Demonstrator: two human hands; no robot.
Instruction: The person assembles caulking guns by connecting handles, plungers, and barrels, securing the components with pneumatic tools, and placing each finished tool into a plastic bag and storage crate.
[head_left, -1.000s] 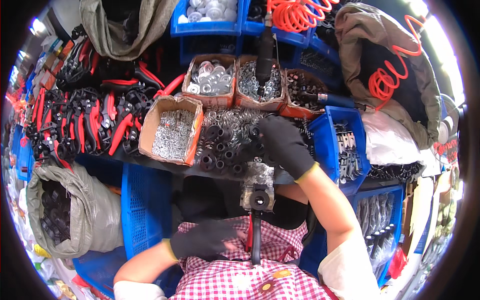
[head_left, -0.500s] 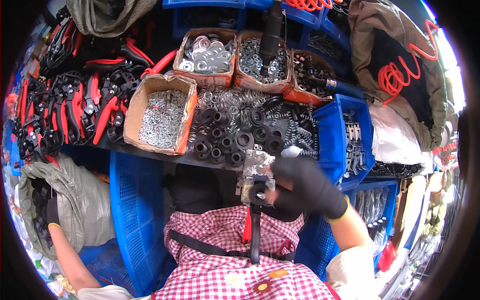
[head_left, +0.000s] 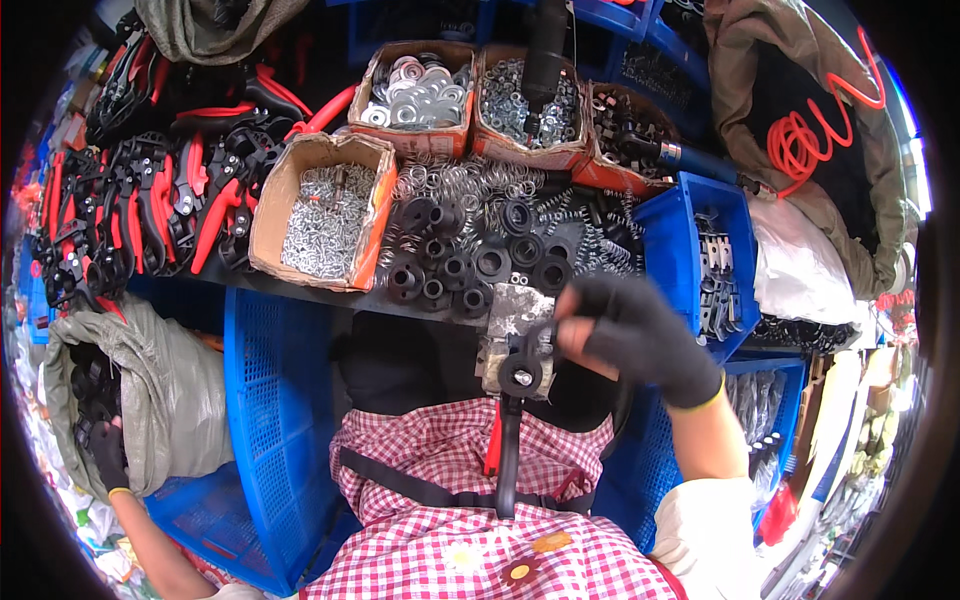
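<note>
My right hand [head_left: 640,335], in a black glove with bare fingertips, is beside a metal block fixture [head_left: 519,312] at the bench edge. Its thumb and fingers are pinched together over the fixture's right side; anything between them is too small and dark to name. In the fixture sits a hand tool with one black handle [head_left: 510,460] and one red handle [head_left: 493,440] pointing toward me. A round black part [head_left: 520,374] with a bright metal centre is on it. My left hand [head_left: 107,455], gloved too, reaches into a grey sack [head_left: 175,410] of black parts, its fingers mostly hidden.
Cardboard boxes hold small springs [head_left: 325,225], washers [head_left: 425,95] and nuts [head_left: 510,110]. Black bushings [head_left: 455,270] and loose springs lie behind the fixture. Red-handled pruners [head_left: 150,205] pile up at left. A blue bin [head_left: 670,250] stands at right, a power driver [head_left: 545,60] hangs above.
My right hand has shifted slightly up and right, its fingers now pinched by the fixture. My left hand has moved a little lower at the sack. The whole view has shifted slightly.
</note>
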